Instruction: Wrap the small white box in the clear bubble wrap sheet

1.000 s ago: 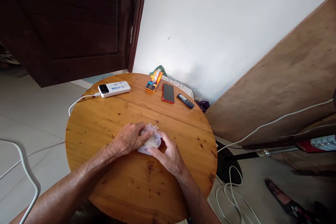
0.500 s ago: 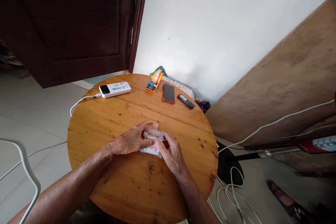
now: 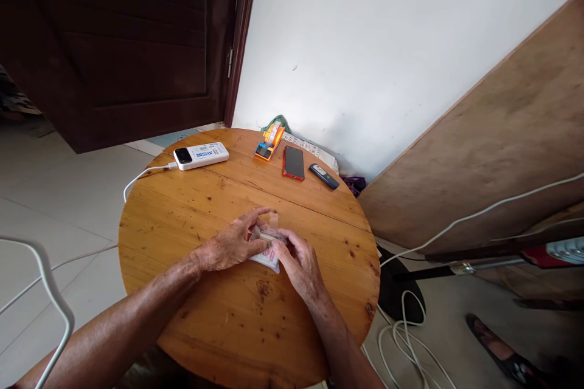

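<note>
Between my hands, low over the table, is a small clear plastic packet (image 3: pixel 266 259) with white contents and reddish print. Its upper part looks folded or rolled. My left hand (image 3: pixel 232 243) grips it from the left, thumb on the near face and index finger stretched out past the top. My right hand (image 3: pixel 298 261) pinches the right side, thumb on top and fingers curled behind. A short strip of clear brownish tape (image 3: pixel 274 219) sticks out beyond the packet's far edge. My fingers hide much of the packet's middle.
On the round wooden table (image 3: pixel 205 316) lie a white power bank (image 3: pixel 201 156) with a cable, an orange tape dispenser (image 3: pixel 269 140), a red-edged phone (image 3: pixel 293 163) and a dark blue handheld device (image 3: pixel 323 175). White cables (image 3: pixel 404 331) loop on the floor at right, near a foot (image 3: pixel 497 349).
The packet and both hands have shifted very slightly to the right. The folded upper part looks pressed a little flatter under my fingers. Other things stay put.
</note>
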`<state>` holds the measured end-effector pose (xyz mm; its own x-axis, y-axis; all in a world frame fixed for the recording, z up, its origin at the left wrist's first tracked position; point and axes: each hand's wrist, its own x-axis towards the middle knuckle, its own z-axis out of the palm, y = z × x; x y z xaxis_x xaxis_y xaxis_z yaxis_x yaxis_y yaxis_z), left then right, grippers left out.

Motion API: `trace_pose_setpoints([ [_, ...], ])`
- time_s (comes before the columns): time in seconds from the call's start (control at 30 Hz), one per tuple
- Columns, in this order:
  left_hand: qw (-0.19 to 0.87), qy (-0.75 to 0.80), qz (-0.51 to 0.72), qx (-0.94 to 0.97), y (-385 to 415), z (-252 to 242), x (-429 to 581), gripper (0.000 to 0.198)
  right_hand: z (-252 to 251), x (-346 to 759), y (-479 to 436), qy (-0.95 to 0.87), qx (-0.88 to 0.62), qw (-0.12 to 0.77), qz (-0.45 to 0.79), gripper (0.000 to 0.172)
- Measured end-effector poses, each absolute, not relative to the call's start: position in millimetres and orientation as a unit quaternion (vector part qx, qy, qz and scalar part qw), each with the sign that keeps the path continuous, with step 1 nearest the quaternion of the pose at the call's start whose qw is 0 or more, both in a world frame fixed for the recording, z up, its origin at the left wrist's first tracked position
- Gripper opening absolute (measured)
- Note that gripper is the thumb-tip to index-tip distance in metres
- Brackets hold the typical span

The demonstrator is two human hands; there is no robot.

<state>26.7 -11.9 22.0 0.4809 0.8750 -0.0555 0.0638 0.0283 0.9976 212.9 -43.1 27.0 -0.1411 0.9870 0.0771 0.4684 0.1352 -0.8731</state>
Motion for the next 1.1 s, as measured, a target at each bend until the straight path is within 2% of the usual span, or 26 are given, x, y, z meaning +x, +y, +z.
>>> trace_pose_setpoints([
  [0.23, 0.590, 0.418, 0.311, 0.617, -12, 28, 28, 0.079, 26, 212, -42, -0.641, -0.550, 0.370, 0.387, 0.031],
  [0.63, 0.566, 0.416, 0.310, 0.641, -12, 24, 27, 0.080, 30, 216, -29, -0.630, -0.530, 0.388, 0.414, 0.037],
  [0.8, 0.552, 0.413, 0.320, 0.650, -12, 22, 26, 0.079, 42, 209, -10, -0.641, -0.549, 0.343, 0.412, 0.024],
  [0.9, 0.548, 0.409, 0.329, 0.651, -11, 22, 26, 0.079, 39, 203, -1, -0.629, -0.542, 0.381, 0.406, 0.017],
  [1.1, 0.547, 0.439, 0.330, 0.631, -8, 24, 26, 0.079, 27, 199, 2, -0.594, -0.511, 0.457, 0.421, 0.021],
])
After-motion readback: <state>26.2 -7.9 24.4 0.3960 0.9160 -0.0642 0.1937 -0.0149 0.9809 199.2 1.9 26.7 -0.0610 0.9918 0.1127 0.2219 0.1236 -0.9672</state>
